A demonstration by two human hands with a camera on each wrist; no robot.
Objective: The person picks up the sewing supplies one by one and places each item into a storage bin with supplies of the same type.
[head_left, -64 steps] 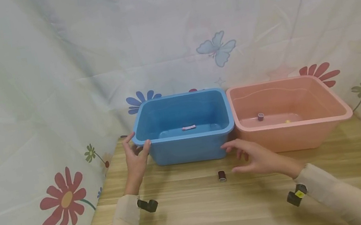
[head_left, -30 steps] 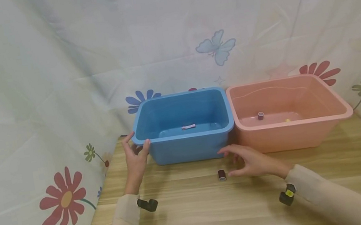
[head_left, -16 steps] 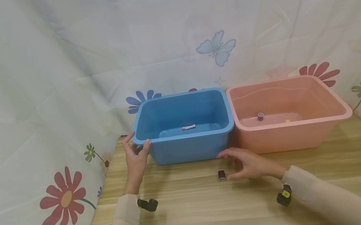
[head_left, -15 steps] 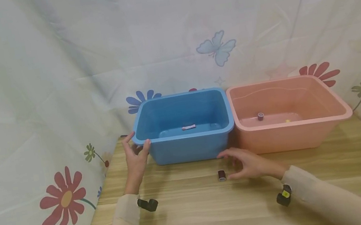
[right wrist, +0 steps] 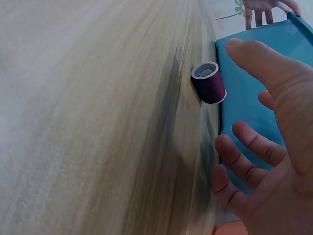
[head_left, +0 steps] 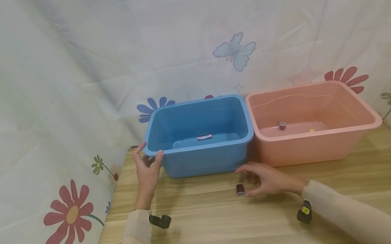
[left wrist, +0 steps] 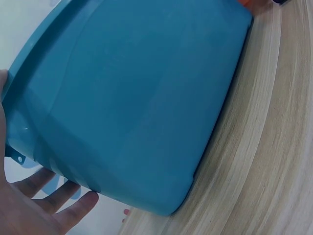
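Note:
A dark maroon spool of thread [head_left: 240, 190] stands on the table in front of the blue bin [head_left: 205, 162]. My right hand [head_left: 270, 179] hovers just right of the spool, thumb and fingers spread apart with nothing between them. In the right wrist view the spool [right wrist: 211, 87] shows its white end, apart from the fingers. My left hand [head_left: 147, 175] holds the blue bin's front left corner, thumb at the front rim and fingers along the left side. Those fingers [left wrist: 73, 210] touch the outer wall in the left wrist view. A small pale pink strip [head_left: 204, 137] lies inside the blue bin.
A pink bin [head_left: 309, 149] stands against the right side of the blue one. It holds another spool [head_left: 282, 126] and a small yellow thing [head_left: 312, 130], partly hidden by the rim. A printed curtain [head_left: 175, 36] hangs behind the wooden table [head_left: 212, 233].
My right hand has moved left and slightly down, closer to the spool on the table. The left hand stays at the blue bin's corner. The spool and both bins keep their places.

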